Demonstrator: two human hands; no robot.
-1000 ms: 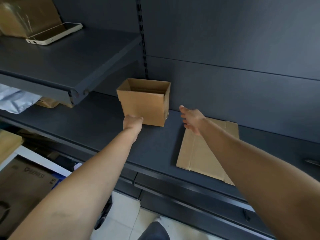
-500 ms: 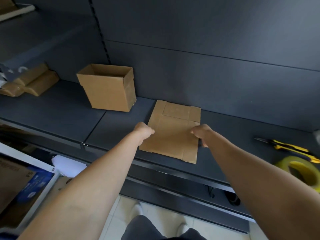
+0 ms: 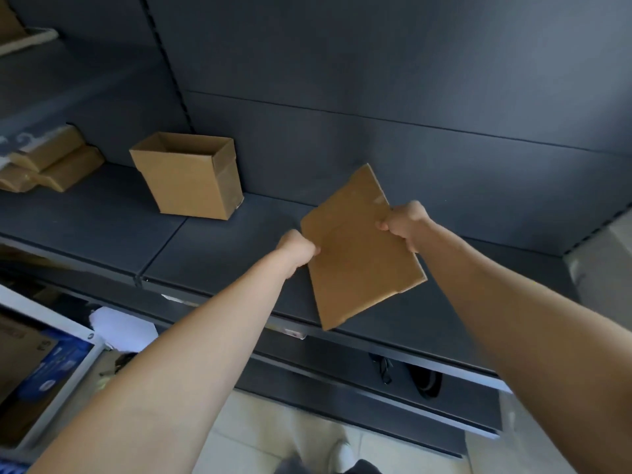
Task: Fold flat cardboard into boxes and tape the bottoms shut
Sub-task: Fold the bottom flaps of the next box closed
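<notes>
A: Obstacles?
B: One box, upright, left on shelf; parcels far left; back panel behind.
A: Passage?
B: Bare shelf between box and held sheet; more right of sheet.

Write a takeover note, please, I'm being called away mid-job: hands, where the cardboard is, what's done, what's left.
Hands: the left hand grips the flat cardboard at its left edge, the right hand at its right edge.
Cardboard: held tilted above the shelf, not yet opened.
Done: one folded box stands open-topped on the shelf, to the left; its bottom is hidden.
Left: open this sheet into a box and tape its bottom. No tape in view.
</notes>
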